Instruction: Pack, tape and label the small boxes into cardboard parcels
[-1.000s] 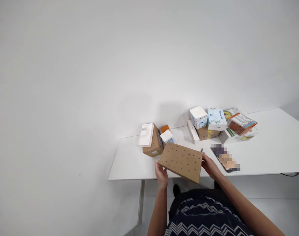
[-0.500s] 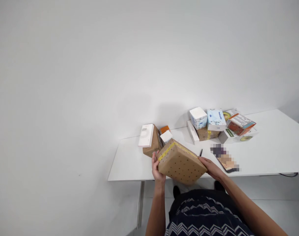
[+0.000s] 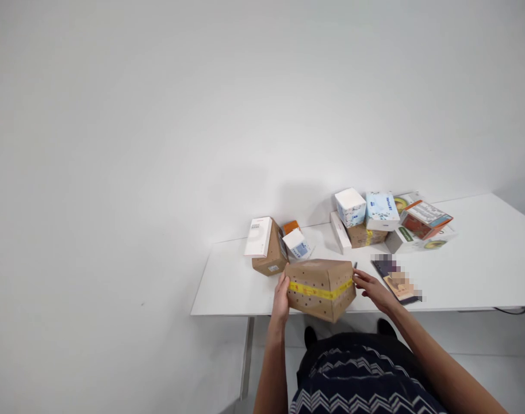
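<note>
Lower centre, the left hand clamps the left end of a cardboard parcel; whether the right hand, at its right end, grips, I cannot tell; probably stiff, fairly light, best held by opposite ends

White table, boxes, apparently a phone

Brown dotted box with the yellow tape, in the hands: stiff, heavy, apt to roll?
Probably fairly stiff: the brown box shows flat faces and straight edges. Perhaps light for its size: the left hand grips one end, with only the right hand's fingers at the other. Unlikely to roll, given its flat sides.
</note>
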`<state>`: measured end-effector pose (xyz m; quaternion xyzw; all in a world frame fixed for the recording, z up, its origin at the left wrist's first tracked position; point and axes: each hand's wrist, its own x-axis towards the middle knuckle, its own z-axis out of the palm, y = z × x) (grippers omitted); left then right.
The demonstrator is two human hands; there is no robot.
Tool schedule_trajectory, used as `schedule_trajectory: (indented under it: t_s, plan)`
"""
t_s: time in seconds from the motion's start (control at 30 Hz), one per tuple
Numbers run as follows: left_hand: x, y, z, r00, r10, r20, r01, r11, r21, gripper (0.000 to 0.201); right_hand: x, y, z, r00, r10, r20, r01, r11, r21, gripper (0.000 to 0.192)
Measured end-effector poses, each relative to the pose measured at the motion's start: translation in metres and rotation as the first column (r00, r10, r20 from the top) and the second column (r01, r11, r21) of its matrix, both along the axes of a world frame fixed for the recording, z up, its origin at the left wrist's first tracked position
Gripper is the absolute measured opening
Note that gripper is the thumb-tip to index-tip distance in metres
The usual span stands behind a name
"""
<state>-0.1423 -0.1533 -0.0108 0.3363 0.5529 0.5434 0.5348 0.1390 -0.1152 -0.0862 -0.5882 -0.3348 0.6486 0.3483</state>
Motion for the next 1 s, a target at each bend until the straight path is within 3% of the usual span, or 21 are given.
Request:
schedule_trajectory:
  t_s: [0.07, 0.27, 0.33, 0.43, 0.53, 0.63, 0.8, 0.9, 1.0]
  plan:
    - [-0.003, 0.0, 0.0, 0.998, -0.011, -0.064, 0.01, 1.0, -0.008, 0.054, 0.001, 0.002, 0.0, 1.0, -0.027, -0.012, 0.027, 0.999, 0.018, 0.051]
    - [-0.012, 0.0, -0.002, 0.99, 0.006, -0.143, -0.012, 0.999, -0.042, 0.055, -0.002, 0.005, 0.014, 0.952, -0.164, -0.258, 0.156, 0.986, -0.052, 0.044]
    - [-0.013, 0.0, -0.006, 0.994, 0.019, -0.105, -0.029, 0.995, -0.096, 0.053, -0.002, 0.006, 0.021, 0.936, -0.183, -0.3, 0.184, 0.983, -0.027, 0.041]
    - [-0.011, -0.002, -0.014, 0.994, 0.058, 0.088, -0.041, 0.982, -0.186, 0.052, -0.002, 0.007, 0.027, 0.923, -0.205, -0.324, 0.228, 0.973, 0.034, 0.038]
    - [-0.007, -0.003, -0.029, 0.943, 0.156, 0.295, -0.082, 0.965, -0.25, 0.05, -0.004, 0.007, 0.029, 0.943, -0.217, -0.251, 0.249, 0.963, 0.105, 0.038]
    - [0.001, -0.004, -0.049, 0.914, 0.212, 0.345, -0.09, 0.937, -0.336, 0.045, -0.008, 0.006, 0.034, 0.969, -0.222, -0.109, 0.243, 0.934, 0.261, 0.036]
    - [0.02, 0.002, -0.087, 0.944, 0.184, 0.274, -0.063, 0.915, -0.4, 0.042, -0.018, 0.006, 0.048, 0.986, -0.154, 0.067, 0.093, 0.834, 0.544, 0.029]
    - [0.028, 0.006, -0.099, 0.973, 0.128, 0.19, -0.045, 0.92, -0.389, 0.034, -0.025, 0.006, 0.05, 0.993, -0.11, 0.052, 0.062, 0.822, 0.566, 0.029]
    - [0.033, 0.01, -0.1, 0.994, 0.068, 0.089, -0.031, 0.93, -0.367, 0.028, -0.033, 0.006, 0.046, 0.996, -0.077, 0.052, 0.035, 0.826, 0.562, 0.03]
